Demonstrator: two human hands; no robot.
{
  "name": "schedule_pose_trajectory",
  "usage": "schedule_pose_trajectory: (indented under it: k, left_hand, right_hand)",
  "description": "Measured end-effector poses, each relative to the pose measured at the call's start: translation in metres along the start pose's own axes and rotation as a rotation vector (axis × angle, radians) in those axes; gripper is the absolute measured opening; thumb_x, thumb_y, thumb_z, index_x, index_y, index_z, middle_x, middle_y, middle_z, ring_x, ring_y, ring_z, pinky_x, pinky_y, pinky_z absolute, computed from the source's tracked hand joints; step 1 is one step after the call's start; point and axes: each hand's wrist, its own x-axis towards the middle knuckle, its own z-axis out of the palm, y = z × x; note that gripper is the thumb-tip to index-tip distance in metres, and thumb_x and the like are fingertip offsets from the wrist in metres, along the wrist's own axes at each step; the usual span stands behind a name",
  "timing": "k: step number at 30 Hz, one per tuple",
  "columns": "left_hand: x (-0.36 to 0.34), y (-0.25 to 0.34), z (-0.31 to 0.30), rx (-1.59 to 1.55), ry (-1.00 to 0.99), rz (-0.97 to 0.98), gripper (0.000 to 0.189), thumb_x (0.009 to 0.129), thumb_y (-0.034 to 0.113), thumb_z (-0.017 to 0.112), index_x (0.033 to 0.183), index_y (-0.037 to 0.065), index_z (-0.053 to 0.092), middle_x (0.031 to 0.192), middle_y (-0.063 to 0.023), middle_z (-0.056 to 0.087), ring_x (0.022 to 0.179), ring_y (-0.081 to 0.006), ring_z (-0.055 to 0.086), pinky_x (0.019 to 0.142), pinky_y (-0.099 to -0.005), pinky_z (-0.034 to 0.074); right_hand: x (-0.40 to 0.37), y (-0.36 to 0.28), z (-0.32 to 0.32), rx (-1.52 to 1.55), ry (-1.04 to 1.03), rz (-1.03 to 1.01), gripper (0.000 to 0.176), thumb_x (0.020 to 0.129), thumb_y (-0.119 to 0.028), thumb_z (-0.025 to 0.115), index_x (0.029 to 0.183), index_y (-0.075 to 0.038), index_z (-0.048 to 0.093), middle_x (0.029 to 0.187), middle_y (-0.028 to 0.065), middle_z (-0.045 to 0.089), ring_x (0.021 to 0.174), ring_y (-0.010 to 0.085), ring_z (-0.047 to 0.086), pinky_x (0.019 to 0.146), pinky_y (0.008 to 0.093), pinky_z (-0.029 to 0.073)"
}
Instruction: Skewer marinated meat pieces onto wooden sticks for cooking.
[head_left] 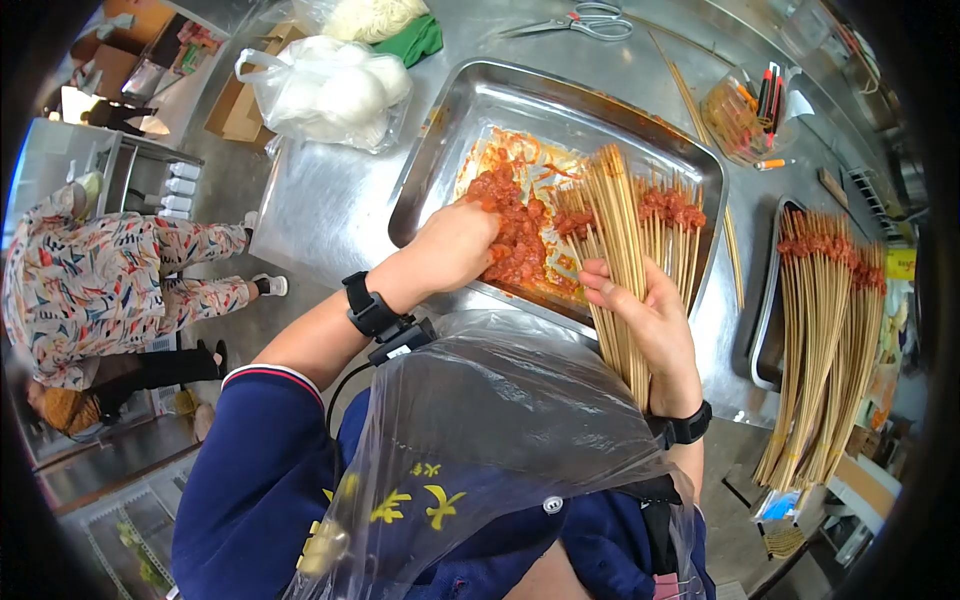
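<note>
My left hand (462, 245) is curled at the pile of red marinated meat pieces (520, 235) in a metal tray (560, 85); its fingertips are partly hidden in the meat. Over the tray's near right side, my right hand (655, 315) grips a bundle of bamboo skewers (622, 220). Those skewers stand tilted, their upper ends bare and lower ends reaching toward my apron. Behind the bundle, skewers threaded with meat (672, 208) lie in the tray's right part. Red sauce smears the tray floor.
At the right, a second tray (768, 350) carries many meat-tipped skewers (815, 330) overhanging its edge. Scissors (600, 20), a plastic container with pens (745, 110) and loose skewers lie behind the main tray. A white plastic bag (340, 90) sits at the back left. Another person (110, 290) stands left.
</note>
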Motion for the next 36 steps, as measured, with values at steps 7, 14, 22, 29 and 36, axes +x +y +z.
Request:
schedule_pose_trajectory:
  k: [7, 14, 22, 29, 36]
  left_hand:
    - [-0.002, -0.008, -0.006, -0.532, 0.174, -0.107, 0.019, 0.076, 0.006, 0.058, 0.089, -0.007, 0.061, 0.078, -0.0150, 0.062, 0.070, -0.0257, 0.060, 0.065, -0.0344, 0.048]
    - [0.005, -0.005, -0.008, -1.690, 0.256, -0.406, 0.026, 0.090, 0.020, 0.053, 0.097, -0.004, 0.061, 0.086, -0.0049, 0.063, 0.072, -0.0108, 0.059, 0.063, -0.0210, 0.047]
    - [0.011, 0.003, -0.008, -1.793, 0.319, -0.389, 0.034, 0.091, 0.027, 0.050, 0.102, -0.005, 0.059, 0.090, -0.0090, 0.063, 0.076, -0.0129, 0.061, 0.067, -0.0251, 0.050]
    - [0.007, 0.009, -0.018, -1.778, 0.413, -0.328, 0.023, 0.088, 0.019, 0.055, 0.094, -0.003, 0.061, 0.082, -0.0058, 0.060, 0.067, -0.0107, 0.054, 0.058, -0.0213, 0.044]
    - [0.008, 0.011, -0.012, -1.867, 0.449, -0.317, 0.018, 0.085, 0.011, 0.059, 0.093, -0.005, 0.060, 0.082, -0.0087, 0.060, 0.069, -0.0130, 0.054, 0.060, -0.0234, 0.045]
  right_hand:
    - [0.000, -0.001, 0.009, -0.123, -0.021, 0.043, 0.018, 0.081, -0.001, 0.053, 0.098, 0.000, 0.053, 0.088, 0.0042, 0.058, 0.076, 0.0117, 0.059, 0.070, 0.0240, 0.047]
    - [0.006, 0.001, 0.014, -0.109, -0.092, 0.090, 0.025, 0.075, 0.006, 0.061, 0.098, 0.002, 0.052, 0.084, 0.0029, 0.055, 0.074, 0.0127, 0.059, 0.068, 0.0260, 0.051]
    - [0.007, 0.000, 0.016, -0.097, -0.102, 0.095, 0.027, 0.075, 0.008, 0.062, 0.099, 0.003, 0.052, 0.087, 0.0037, 0.055, 0.074, 0.0129, 0.059, 0.069, 0.0273, 0.053]
    - [0.008, 0.001, 0.014, -0.105, -0.111, 0.099, 0.027, 0.075, 0.007, 0.062, 0.099, 0.003, 0.052, 0.086, 0.0038, 0.054, 0.073, 0.0137, 0.059, 0.068, 0.0275, 0.053]
    - [0.008, -0.003, 0.016, -0.137, -0.097, 0.123, 0.028, 0.075, 0.007, 0.062, 0.100, 0.003, 0.051, 0.086, 0.0036, 0.054, 0.074, 0.0138, 0.059, 0.068, 0.0276, 0.052]
